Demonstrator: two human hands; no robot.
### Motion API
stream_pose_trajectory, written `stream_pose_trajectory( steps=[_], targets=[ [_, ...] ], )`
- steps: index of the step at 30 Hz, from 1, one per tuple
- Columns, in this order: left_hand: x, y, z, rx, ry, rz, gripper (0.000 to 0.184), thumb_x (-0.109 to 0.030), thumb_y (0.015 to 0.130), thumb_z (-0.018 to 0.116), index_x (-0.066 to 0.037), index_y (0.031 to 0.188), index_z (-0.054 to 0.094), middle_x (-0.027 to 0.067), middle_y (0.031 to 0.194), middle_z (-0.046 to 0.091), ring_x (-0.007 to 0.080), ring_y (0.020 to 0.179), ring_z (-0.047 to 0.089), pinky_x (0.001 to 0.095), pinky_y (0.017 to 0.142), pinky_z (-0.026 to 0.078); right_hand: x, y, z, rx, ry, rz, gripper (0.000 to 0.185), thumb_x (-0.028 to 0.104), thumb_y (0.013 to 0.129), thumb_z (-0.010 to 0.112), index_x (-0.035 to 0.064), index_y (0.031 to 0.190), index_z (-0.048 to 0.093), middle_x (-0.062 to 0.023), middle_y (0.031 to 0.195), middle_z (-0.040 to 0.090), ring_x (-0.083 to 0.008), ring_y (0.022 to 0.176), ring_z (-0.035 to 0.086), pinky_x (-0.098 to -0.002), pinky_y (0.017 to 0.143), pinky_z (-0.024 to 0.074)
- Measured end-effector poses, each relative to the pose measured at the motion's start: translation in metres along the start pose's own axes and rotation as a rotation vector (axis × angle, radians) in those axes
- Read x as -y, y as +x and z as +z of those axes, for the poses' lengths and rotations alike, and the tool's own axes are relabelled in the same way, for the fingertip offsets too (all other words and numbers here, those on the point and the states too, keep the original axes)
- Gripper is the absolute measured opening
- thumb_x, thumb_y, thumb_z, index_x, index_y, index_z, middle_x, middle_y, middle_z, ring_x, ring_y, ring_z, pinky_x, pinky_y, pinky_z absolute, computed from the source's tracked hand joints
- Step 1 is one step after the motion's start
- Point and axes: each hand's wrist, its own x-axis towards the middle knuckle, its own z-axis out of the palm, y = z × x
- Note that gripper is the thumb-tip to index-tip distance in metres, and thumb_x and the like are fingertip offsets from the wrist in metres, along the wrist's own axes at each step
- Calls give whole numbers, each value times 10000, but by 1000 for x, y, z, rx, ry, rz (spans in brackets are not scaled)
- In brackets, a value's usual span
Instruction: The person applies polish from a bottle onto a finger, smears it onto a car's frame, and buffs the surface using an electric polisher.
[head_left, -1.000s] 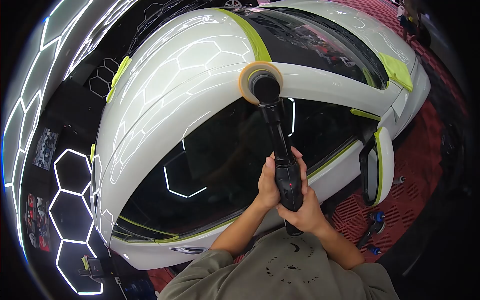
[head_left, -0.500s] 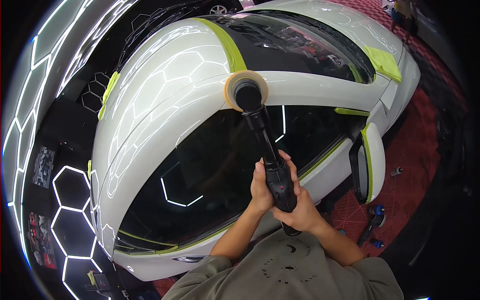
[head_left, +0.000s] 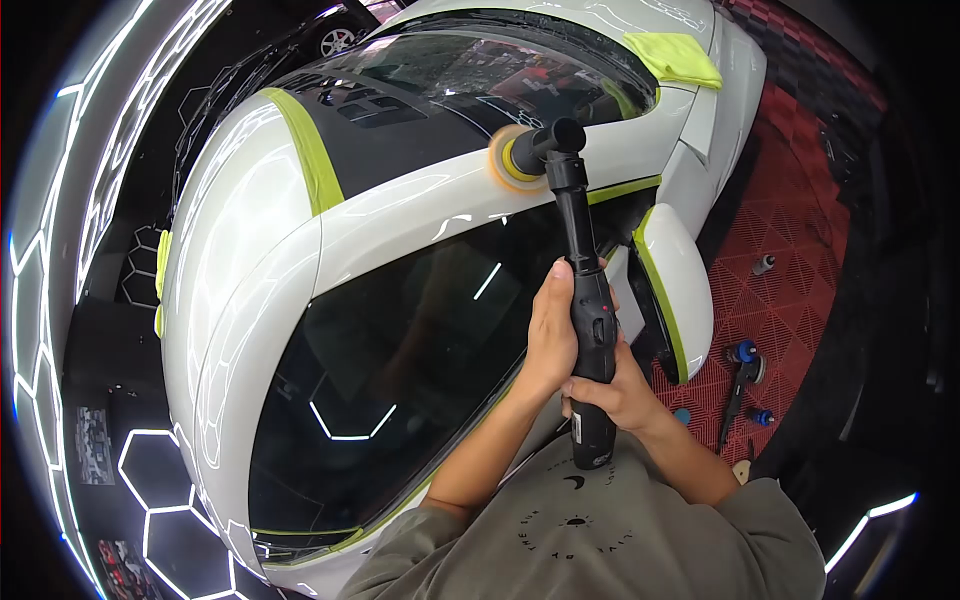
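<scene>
Both hands grip a black cordless car polisher (head_left: 590, 310). My left hand (head_left: 552, 330) wraps around its body from the left, near the neck. Lower down, my right hand (head_left: 618, 390) is closed around the handle from the right, with its thumb across the grip. The polisher's orange-and-yellow foam pad (head_left: 515, 160) is tilted on edge against the white pillar above the side window of a white car (head_left: 400, 215). Green masking tape (head_left: 312, 155) borders the windscreen edge and the window trim.
A wing mirror (head_left: 685, 290) edged in green tape juts out on the right. A yellow-green cloth (head_left: 675, 60) lies at the windscreen's base. On the red floor tiles are another polisher (head_left: 738, 395) and a small bottle (head_left: 764, 264). Hexagonal lights (head_left: 160, 470) line the left wall.
The polisher and both hands have moved along the pillar toward the front of the car. The pad now leans sideways, and my view has shifted the same way.
</scene>
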Motion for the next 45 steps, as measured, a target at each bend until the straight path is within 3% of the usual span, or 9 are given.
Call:
stream_pose_trajectory(
  steps=[11, 17, 19, 23, 25, 29, 36, 38, 45],
  targets=[
    [-2, 31, 12, 80, -77, -93, 632, -538, 1044, 234, 1, 1155, 544, 81, 759, 596, 177, 558, 624, 284, 521, 520, 18, 7, -2, -166, 67, 19, 334, 13, 810, 658, -20, 1103, 501, -103, 830, 607, -192, 591, 654, -298, 517, 567],
    [-39, -12, -10, -19, -246, 18, 626, -551, 1040, 194, -11, 1164, 486, 114, 796, 598, 206, 561, 619, 300, 531, 524, 43, 2, 40, 13, -216, -7, 370, 108, 850, 702, -41, 1126, 505, -93, 821, 620, -161, 597, 652, -272, 544, 563],
    [-50, -26, -20, -67, -308, 87, 632, -570, 1034, 221, -15, 1173, 491, 96, 774, 596, 188, 555, 622, 291, 524, 524, 49, 5, 57, 108, -267, -5, 253, 154, 852, 738, -13, 935, 567, -56, 704, 630, -119, 555, 621, -255, 523, 508],
    [-71, -50, -38, -98, -377, 172, 626, -558, 1037, 199, -8, 1175, 464, 106, 800, 596, 195, 556, 609, 292, 545, 528, 61, 5, 88, 228, -302, 40, 304, 178, 856, 754, -12, 973, 547, -37, 689, 611, -110, 582, 614, -252, 543, 500],
    [-75, -61, -46, -86, -415, 232, 631, -559, 1037, 183, -4, 1174, 451, 114, 812, 589, 204, 558, 608, 302, 543, 528, 63, 4, 96, 258, -345, 105, 365, 204, 856, 747, -33, 1036, 537, -65, 770, 616, -133, 697, 634, -272, 632, 516],
    [-83, -76, -57, -68, -522, 320, 636, -583, 1028, 187, -20, 1175, 444, 121, 818, 575, 218, 567, 616, 316, 528, 534, 57, 6, 108, 339, -428, -38, 490, 272, 852, 728, -66, 1132, 510, -128, 952, 597, -193, 917, 613, -318, 809, 499],
    [-96, -62, -40, -109, -418, 235, 614, -566, 1032, 233, -13, 1199, 440, 123, 863, 582, 229, 614, 646, 321, 545, 556, 75, 9, 94, 385, -173, 82, 364, 236, 881, 698, -40, 1050, 533, -80, 839, 614, -131, 769, 644, -270, 685, 528],
    [-90, -49, -30, -96, -373, 157, 604, -553, 1035, 262, -4, 1212, 442, 119, 855, 589, 234, 637, 660, 328, 551, 562, 83, 6, 79, 334, -2, 217, 317, 229, 876, 693, -22, 998, 542, -85, 790, 617, -144, 658, 663, -274, 586, 551],
    [-74, -9, 8, -68, -262, 20, 560, -526, 1036, 289, -7, 1142, 472, 118, 827, 603, 232, 633, 666, 314, 544, 568, 92, -1, 32, 220, 180, 232, 361, 226, 853, 636, -26, 1090, 529, -138, 805, 626, -221, 590, 663, -322, 555, 570]
  ],
)
